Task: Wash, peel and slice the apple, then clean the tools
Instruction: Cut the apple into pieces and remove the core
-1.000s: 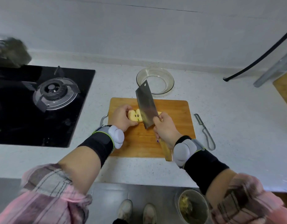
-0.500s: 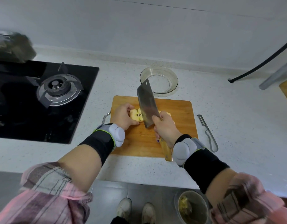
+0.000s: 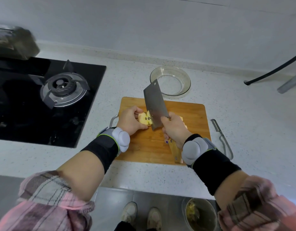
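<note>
One wooden cutting board (image 3: pixel 185 130), bearing one peeled apple half (image 3: pixel 144 118) pinched by left hand (image 3: pixel 129 120); one cleaver (image 3: pixel 154 104), right hand (image 3: pixel 174 129) gripping its handle; one peeler (image 3: pixel 223 139) right; one empty glass bowl (image 3: pixel 170 80) far.

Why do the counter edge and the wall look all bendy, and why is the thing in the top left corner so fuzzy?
Head view: the wide-angle lens curves the counter edge and wall; the dark object in the top left is smeared by motion blur; the cleaver blade shows a soft sheen; the apple and cutting board look sharp.
</note>
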Action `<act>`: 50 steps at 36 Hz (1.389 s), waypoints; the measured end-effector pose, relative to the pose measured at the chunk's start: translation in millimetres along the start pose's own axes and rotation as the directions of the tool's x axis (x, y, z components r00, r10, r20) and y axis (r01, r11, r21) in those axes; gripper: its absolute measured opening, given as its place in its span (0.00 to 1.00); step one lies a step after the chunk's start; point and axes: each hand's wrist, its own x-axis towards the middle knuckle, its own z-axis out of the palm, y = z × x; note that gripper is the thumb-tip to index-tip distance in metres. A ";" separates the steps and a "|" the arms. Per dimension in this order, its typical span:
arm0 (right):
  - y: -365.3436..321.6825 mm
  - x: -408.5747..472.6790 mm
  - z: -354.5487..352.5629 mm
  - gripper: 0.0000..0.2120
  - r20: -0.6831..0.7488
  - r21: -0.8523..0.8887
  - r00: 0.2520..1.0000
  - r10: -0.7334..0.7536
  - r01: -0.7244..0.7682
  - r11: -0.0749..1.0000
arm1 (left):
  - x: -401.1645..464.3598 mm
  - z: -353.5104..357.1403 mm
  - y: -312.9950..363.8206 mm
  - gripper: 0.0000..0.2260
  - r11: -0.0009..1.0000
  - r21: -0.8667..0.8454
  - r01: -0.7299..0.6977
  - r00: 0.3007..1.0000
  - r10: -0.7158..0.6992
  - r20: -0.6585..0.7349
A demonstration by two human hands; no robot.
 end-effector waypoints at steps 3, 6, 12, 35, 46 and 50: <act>-3.4 1.6 -2.7 0.06 0.018 0.016 1.000 0.018 -0.018 1.000 | 0.4 0.5 0.7 0.28 1.000 -0.012 0.004 1.000 -0.004 0.007; -6.6 3.3 -5.9 0.08 0.038 0.032 0.998 0.049 -0.050 0.998 | 1.6 0.5 -0.3 0.28 1.000 -0.025 0.017 1.000 -0.017 0.002; -8.2 7.3 -2.6 0.07 0.014 -0.012 1.000 0.026 -0.025 1.000 | 2.5 0.7 0.9 0.27 0.999 -0.029 0.028 1.000 -0.028 -0.001; -12.2 0.5 -23.6 0.06 0.069 0.059 0.992 0.105 -0.109 0.992 | -3.5 -2.5 9.2 0.26 0.994 0.031 -0.101 0.993 0.099 0.063; -7.7 -1.9 -12.6 0.05 0.050 0.193 0.995 0.088 -0.096 0.977 | -5.1 -20.0 11.5 0.25 0.988 0.100 -0.117 0.989 0.107 0.099; -8.4 -2.5 -14.4 0.06 -0.001 0.256 0.997 0.074 -0.071 0.964 | -6.2 -23.7 4.7 0.24 0.973 0.175 -0.154 0.982 0.131 0.136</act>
